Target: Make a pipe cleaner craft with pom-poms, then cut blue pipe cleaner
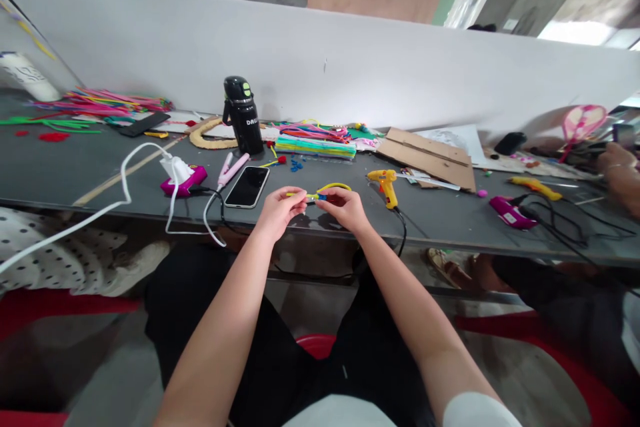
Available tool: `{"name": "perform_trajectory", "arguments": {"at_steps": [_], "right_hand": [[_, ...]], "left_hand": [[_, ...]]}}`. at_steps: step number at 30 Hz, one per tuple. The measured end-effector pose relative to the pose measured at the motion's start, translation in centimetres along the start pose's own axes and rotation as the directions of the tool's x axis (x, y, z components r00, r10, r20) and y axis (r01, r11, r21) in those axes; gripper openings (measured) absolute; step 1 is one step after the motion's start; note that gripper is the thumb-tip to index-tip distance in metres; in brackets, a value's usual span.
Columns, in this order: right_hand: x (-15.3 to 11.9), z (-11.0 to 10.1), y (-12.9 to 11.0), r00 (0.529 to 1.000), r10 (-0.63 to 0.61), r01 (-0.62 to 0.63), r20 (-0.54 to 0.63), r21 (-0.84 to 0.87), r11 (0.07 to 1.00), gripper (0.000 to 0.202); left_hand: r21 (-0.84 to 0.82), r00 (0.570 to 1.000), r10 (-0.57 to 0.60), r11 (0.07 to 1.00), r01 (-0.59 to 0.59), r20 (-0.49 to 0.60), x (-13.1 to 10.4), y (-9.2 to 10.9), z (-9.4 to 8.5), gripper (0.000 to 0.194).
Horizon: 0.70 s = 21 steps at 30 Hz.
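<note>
Just over the desk's front edge, my left hand (281,209) pinches one end of a thin yellow stem (313,196). My right hand (345,205) is closed on a small blue piece (321,197) at the stem's other end, and the two hands are a short gap apart. A yellow curved strip (334,185) arches above the right fingers. To the right lies a yellow glue gun (385,187); to the left is a smartphone (247,187). Small blue bits (297,165) and a red piece (282,160) lie behind the hands.
A black bottle (245,120) stands behind the phone. Pink straighteners (233,170) and a purple power socket (184,181) with white cables are at left. Cardboard (430,155) and pipe cleaners (315,145) lie at the back. Another person's hand (620,167) is at far right.
</note>
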State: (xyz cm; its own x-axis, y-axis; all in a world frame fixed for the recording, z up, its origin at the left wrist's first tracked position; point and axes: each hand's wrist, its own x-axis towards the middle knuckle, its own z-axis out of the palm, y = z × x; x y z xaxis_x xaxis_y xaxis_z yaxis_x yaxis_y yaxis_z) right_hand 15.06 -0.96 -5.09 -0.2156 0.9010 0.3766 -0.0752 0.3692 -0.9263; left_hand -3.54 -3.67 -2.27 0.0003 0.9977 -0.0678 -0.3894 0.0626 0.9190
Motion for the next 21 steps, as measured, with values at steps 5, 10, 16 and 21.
{"name": "perform_trajectory", "arguments": {"at_steps": [5,10,16,21], "right_hand": [[0.26,-0.07,-0.14,0.993,0.035,-0.047,0.113,0.104,0.993,0.077],[0.34,-0.18,-0.21,0.994,0.037,-0.048,0.106,0.102,0.994,0.068],[0.43,-0.2,-0.03,0.995,0.029,-0.035,0.095,0.065,0.997,0.051],[0.45,-0.37,0.09,0.998,-0.021,0.02,0.06,0.023,1.0,0.039]], "left_hand": [[0.023,0.997,0.072,0.997,-0.072,-0.004,-0.1,-0.01,-0.33,0.031],[0.044,0.995,0.101,0.994,-0.101,0.005,-0.01,-0.09,-0.48,0.032],[0.103,0.991,0.131,0.986,-0.132,0.015,0.25,-0.48,-0.77,0.031],[0.152,0.992,0.128,0.98,-0.127,0.004,0.32,-0.73,-1.0,0.029]]}}
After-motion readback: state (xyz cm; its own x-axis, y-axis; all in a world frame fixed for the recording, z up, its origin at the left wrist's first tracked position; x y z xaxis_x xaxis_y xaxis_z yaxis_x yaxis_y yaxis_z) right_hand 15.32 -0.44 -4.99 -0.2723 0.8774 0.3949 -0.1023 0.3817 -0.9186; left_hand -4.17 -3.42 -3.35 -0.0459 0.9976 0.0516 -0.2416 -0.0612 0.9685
